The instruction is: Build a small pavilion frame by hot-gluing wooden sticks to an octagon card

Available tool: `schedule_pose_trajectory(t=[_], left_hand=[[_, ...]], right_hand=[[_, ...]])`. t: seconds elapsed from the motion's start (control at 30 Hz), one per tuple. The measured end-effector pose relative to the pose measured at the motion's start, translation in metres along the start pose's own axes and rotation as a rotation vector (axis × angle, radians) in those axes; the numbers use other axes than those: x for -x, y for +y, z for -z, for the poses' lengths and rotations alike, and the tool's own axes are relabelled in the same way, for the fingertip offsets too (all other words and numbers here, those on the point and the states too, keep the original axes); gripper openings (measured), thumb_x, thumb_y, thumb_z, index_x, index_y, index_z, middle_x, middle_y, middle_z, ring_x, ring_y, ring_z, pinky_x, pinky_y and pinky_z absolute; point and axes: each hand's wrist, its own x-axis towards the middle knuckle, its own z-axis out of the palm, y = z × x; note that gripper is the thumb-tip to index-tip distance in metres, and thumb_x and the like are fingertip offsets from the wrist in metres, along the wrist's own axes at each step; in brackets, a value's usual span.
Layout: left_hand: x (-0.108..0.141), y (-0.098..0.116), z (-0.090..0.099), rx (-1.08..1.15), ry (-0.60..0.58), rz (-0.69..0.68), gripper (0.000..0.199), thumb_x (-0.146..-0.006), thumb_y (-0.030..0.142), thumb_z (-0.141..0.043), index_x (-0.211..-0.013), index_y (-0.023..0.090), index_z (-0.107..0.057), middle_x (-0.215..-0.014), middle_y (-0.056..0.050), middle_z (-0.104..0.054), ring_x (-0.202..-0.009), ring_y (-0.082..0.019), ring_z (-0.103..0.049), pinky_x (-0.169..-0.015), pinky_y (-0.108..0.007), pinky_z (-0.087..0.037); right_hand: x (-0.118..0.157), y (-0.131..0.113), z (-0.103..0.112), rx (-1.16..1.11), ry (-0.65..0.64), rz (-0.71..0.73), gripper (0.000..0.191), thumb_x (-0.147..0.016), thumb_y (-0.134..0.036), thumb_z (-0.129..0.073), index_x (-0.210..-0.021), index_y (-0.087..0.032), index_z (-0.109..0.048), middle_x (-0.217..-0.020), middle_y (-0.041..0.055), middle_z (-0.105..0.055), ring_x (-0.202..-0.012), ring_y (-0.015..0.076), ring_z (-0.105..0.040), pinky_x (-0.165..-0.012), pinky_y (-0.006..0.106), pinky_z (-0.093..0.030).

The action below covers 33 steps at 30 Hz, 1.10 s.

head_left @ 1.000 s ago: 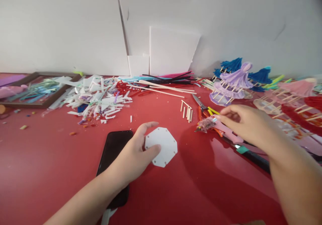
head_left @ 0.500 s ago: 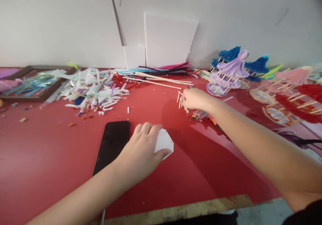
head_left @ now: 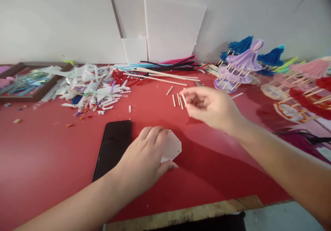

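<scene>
My left hand [head_left: 147,151] grips a small white many-sided board piece [head_left: 172,145] by its edges, with fingers on the far side and thumb on the near side. A few small holes show along the board's right border. Farther back, my right hand [head_left: 213,107] is raised over the table, pinching a short wooden stick [head_left: 183,98] between thumb and finger. Several more short sticks [head_left: 178,99] lie on the red table just left of these fingertips. The dark phone [head_left: 113,146] lies flat beside my left hand.
A heap of white scraps [head_left: 97,86] lies at the back left, near a brown frame [head_left: 38,94]. Pipe cleaners [head_left: 170,65] and long sticks [head_left: 165,76] lie along the wall. At right stand pavilion-like crafts with fuzzy roofs [head_left: 245,61]. White panels [head_left: 176,31] lean behind.
My right hand has lifted from the stick pile and come nearer, now with one short stick in its fingers. The remaining sticks lie more spread out. My left hand still holds the board.
</scene>
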Motion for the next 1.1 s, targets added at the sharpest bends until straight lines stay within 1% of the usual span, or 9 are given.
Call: schedule_pose_trajectory(t=[0.13, 0.23, 0.3, 0.4, 0.53, 0.63, 0.73, 0.9, 1.1], left_hand=[[0.004, -0.004, -0.002, 0.02, -0.065, -0.108, 0.053, -0.079, 0.037, -0.065, -0.125, 0.014, -0.05, -0.133, -0.014, -0.052, -0.12, -0.031, -0.048, -0.102, -0.045, -0.041], [0.006, -0.009, -0.004, 0.014, -0.049, -0.251, 0.055, -0.079, 0.035, -0.065, -0.127, 0.013, -0.049, -0.132, -0.014, -0.053, -0.119, -0.03, -0.05, -0.101, -0.044, -0.043], [0.006, -0.013, -0.007, 0.008, -0.021, -0.303, 0.055, -0.079, 0.035, -0.066, -0.125, 0.012, -0.05, -0.129, -0.014, -0.055, -0.115, -0.029, -0.052, -0.099, -0.043, -0.045], [0.005, -0.017, -0.01, 0.012, -0.012, -0.329, 0.053, -0.08, 0.037, -0.065, -0.125, 0.012, -0.052, -0.128, -0.014, -0.055, -0.115, -0.029, -0.053, -0.098, -0.043, -0.046], [0.007, -0.021, -0.01, 0.048, -0.046, -0.327, 0.052, -0.084, 0.041, -0.057, -0.128, 0.014, -0.05, -0.133, -0.012, -0.051, -0.119, -0.029, -0.048, -0.101, -0.042, -0.044], [0.01, -0.022, -0.008, 0.09, -0.071, -0.319, 0.05, -0.086, 0.035, -0.056, -0.131, 0.016, -0.047, -0.136, -0.009, -0.049, -0.121, -0.027, -0.045, -0.103, -0.041, -0.042], [0.01, -0.024, -0.007, 0.13, -0.086, -0.311, 0.049, -0.086, 0.03, -0.056, -0.132, 0.018, -0.045, -0.137, -0.007, -0.047, -0.122, -0.025, -0.043, -0.105, -0.039, -0.039], [0.006, -0.026, -0.008, 0.198, -0.097, -0.282, 0.047, -0.086, 0.037, -0.056, -0.13, 0.024, -0.047, -0.137, -0.002, -0.047, -0.12, -0.021, -0.044, -0.102, -0.034, -0.041], [0.005, -0.027, -0.011, 0.19, -0.052, -0.302, 0.047, -0.086, 0.042, -0.055, -0.128, 0.021, -0.05, -0.136, -0.004, -0.049, -0.117, -0.022, -0.046, -0.098, -0.036, -0.043]], right_hand=[[0.052, -0.009, -0.023, -0.347, 0.021, 0.02, 0.017, -0.078, -0.012, -0.054, -0.092, -0.021, -0.052, -0.08, -0.0012, -0.06, -0.069, 0.0098, -0.061, -0.062, 0.022, -0.052], [0.068, 0.0, -0.038, -0.357, 0.134, 0.065, 0.021, -0.08, -0.01, -0.054, -0.098, -0.021, -0.051, -0.083, 0.0002, -0.06, -0.071, 0.0107, -0.063, -0.062, 0.023, -0.054], [0.07, 0.01, -0.043, -0.29, 0.181, 0.117, 0.029, -0.08, -0.009, -0.055, -0.104, -0.023, -0.05, -0.085, 0.0006, -0.062, -0.074, 0.012, -0.064, -0.065, 0.025, -0.056], [0.069, 0.019, -0.047, -0.16, 0.17, 0.174, 0.034, -0.079, -0.008, -0.059, -0.108, -0.024, -0.051, -0.087, 0.001, -0.065, -0.077, 0.0136, -0.066, -0.07, 0.027, -0.057], [0.066, 0.019, -0.044, 0.048, 0.178, 0.327, 0.034, -0.076, -0.006, -0.062, -0.104, -0.023, -0.054, -0.088, 0.0022, -0.068, -0.08, 0.0141, -0.067, -0.074, 0.026, -0.057], [0.064, 0.014, -0.04, 0.147, 0.193, 0.431, 0.034, -0.077, -0.004, -0.062, -0.104, -0.023, -0.054, -0.085, 0.0021, -0.07, -0.078, 0.0134, -0.067, -0.074, 0.024, -0.057], [0.062, 0.013, -0.038, 0.146, 0.196, 0.466, 0.035, -0.076, -0.003, -0.063, -0.104, -0.023, -0.054, -0.085, 0.0024, -0.07, -0.076, 0.0127, -0.068, -0.073, 0.022, -0.058], [0.06, 0.014, -0.036, 0.145, 0.214, 0.469, 0.031, -0.075, -0.003, -0.064, -0.099, -0.021, -0.055, -0.083, 0.0027, -0.07, -0.075, 0.012, -0.068, -0.07, 0.021, -0.058], [0.061, 0.015, -0.038, 0.093, 0.188, 0.485, 0.031, -0.075, -0.001, -0.063, -0.099, -0.02, -0.056, -0.083, 0.0032, -0.07, -0.077, 0.012, -0.067, -0.071, 0.021, -0.057]])
